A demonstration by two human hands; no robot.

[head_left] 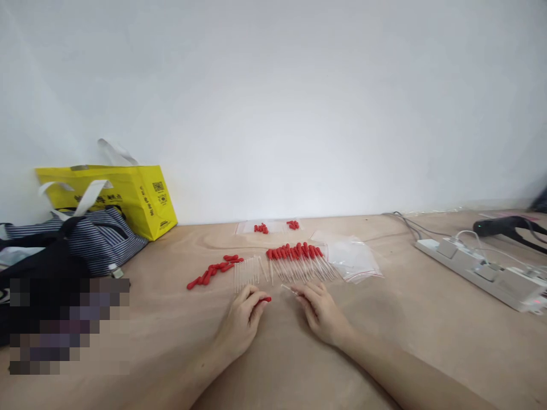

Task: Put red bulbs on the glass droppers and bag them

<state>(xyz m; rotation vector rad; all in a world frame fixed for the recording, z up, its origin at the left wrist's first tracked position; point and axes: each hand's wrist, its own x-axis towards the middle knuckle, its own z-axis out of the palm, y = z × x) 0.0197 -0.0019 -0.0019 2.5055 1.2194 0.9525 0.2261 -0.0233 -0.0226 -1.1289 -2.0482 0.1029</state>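
My left hand (245, 319) is closed on a red rubber dropper bulb (267, 299), whose end pokes out past the thumb and fingers. Pinched in my right hand (321, 312) is a clear glass dropper tube (289, 290), its tip pointing left towards the bulb, the two apart. Beyond my left hand lie bare glass tubes (247, 272) in a row, with loose red bulbs (209, 274) to their left. Droppers with red bulbs fitted (294, 251) lie side by side beyond my right hand.
A clear zip bag (356, 259) lies right of the fitted droppers; another bag (245, 228) with red bulbs is near the wall. A yellow bag (149, 199) and a striped bag (98, 242) stand left. On the right are a power strip (470, 270) and cables (410, 222).
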